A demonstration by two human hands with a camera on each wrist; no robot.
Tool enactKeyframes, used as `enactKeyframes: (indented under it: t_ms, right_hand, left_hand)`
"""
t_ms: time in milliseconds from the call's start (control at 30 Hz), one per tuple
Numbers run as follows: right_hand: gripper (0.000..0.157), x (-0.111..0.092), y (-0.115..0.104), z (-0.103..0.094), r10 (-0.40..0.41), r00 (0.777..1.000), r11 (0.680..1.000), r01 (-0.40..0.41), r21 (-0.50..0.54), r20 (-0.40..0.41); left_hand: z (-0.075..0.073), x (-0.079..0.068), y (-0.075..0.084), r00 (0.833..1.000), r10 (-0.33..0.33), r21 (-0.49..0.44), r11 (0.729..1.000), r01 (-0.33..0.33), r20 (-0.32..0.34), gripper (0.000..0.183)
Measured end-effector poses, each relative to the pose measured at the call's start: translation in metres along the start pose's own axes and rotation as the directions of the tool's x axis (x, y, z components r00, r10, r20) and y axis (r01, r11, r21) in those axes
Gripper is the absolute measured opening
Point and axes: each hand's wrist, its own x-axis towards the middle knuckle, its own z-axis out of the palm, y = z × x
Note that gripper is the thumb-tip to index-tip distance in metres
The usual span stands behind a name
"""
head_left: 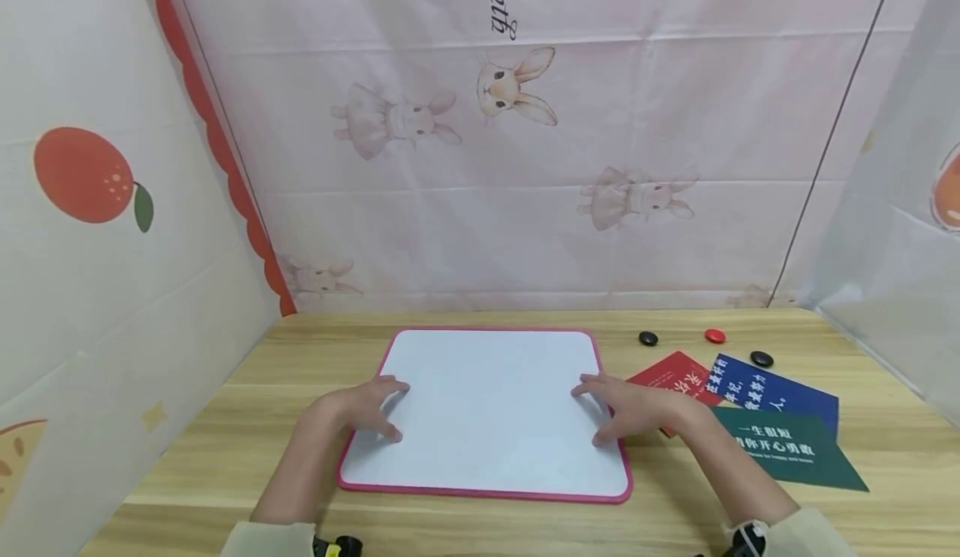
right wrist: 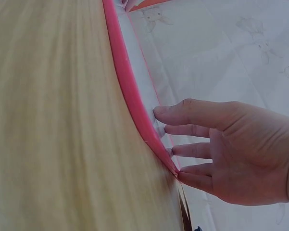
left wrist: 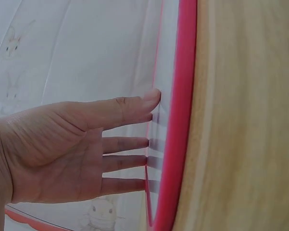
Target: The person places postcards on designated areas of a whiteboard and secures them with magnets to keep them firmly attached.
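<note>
A white board [head_left: 480, 411] with a pink rim lies flat on the wooden table in the head view. My left hand [head_left: 367, 407] is over its left side, thumb and fingertips resting on the white surface. Over the right side my right hand [head_left: 626, 407] touches the board in the same way. The left wrist view shows the left hand [left wrist: 57, 149] with straight fingers meeting the board beside its pink rim [left wrist: 182, 96]. In the right wrist view the right hand [right wrist: 240, 149] has its fingers extended to the board. Neither hand grips anything.
Right of the board lie a red card [head_left: 678, 373], a blue card [head_left: 813, 407] and a green card [head_left: 817, 457], overlapping. Behind them are two black round pieces [head_left: 762, 359] and a red one [head_left: 715, 336]. Printed cloth walls [head_left: 480, 240] enclose the table [head_left: 225, 449].
</note>
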Motion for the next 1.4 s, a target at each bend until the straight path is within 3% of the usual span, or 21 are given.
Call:
enactKeyframes:
  t_ms: [400,733,1400]
  right_hand:
    - [0.072,-0.0012,-0.0036,-0.0004,-0.009,1.000,1.000,0.009,-0.023,-0.002]
    - [0.071,-0.0014,-0.0043,-0.0019,0.012,1.000,0.999,-0.012,-0.044,-0.002]
    - [0.073,-0.0047,-0.0054,0.0008,0.032,0.999,0.998,-0.031,-0.052,0.021]
  left_hand:
    - [-0.0045,-0.0036,-0.0058,0.999,0.036,0.040,0.999,-0.036,0.013,0.078]
    - [-0.0054,-0.0029,-0.0063,0.999,-0.006,-0.019,1.000,0.007,0.039,0.080]
    - [-0.0026,-0.0106,0.0003,0.999,-0.006,0.038,0.999,0.004,0.043,0.078]
